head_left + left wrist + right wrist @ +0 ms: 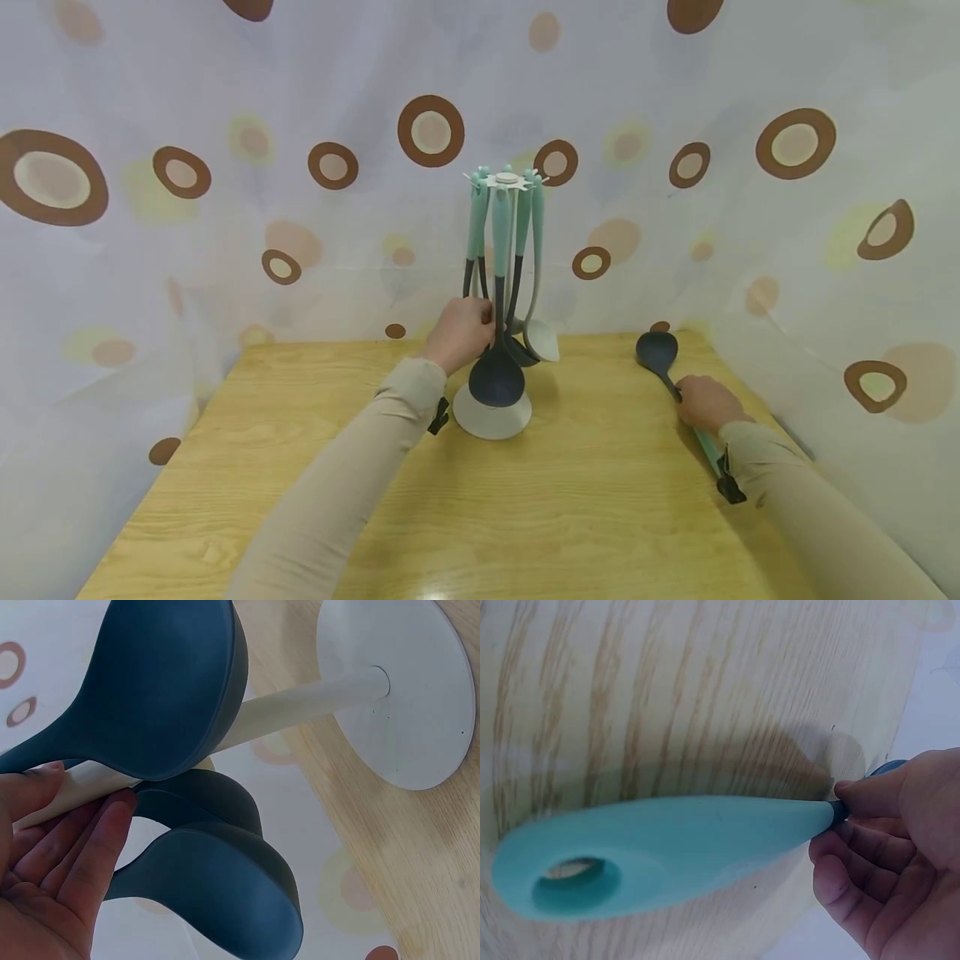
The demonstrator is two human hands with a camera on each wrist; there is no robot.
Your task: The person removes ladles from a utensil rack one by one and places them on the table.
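Note:
A white utensil stand (491,421) with a round base and a star-shaped top stands at the middle of the table. On it hang several kitchen tools with mint-green handles, among them a dark ladle (497,379) in front and a pale ladle (542,340) on the right. My left hand (461,333) holds the stand's white pole (315,705) between thumb and fingers, beside the dark ladle heads (225,885). At the table's right side, my right hand (711,404) pinches a dark serving spoon (657,350) by its shaft, just above the mint-green handle (697,840).
The light wooden table (585,500) meets a white sheet (360,75) with brown rings at its back and sides. Close to my right forearm lies the table's right edge.

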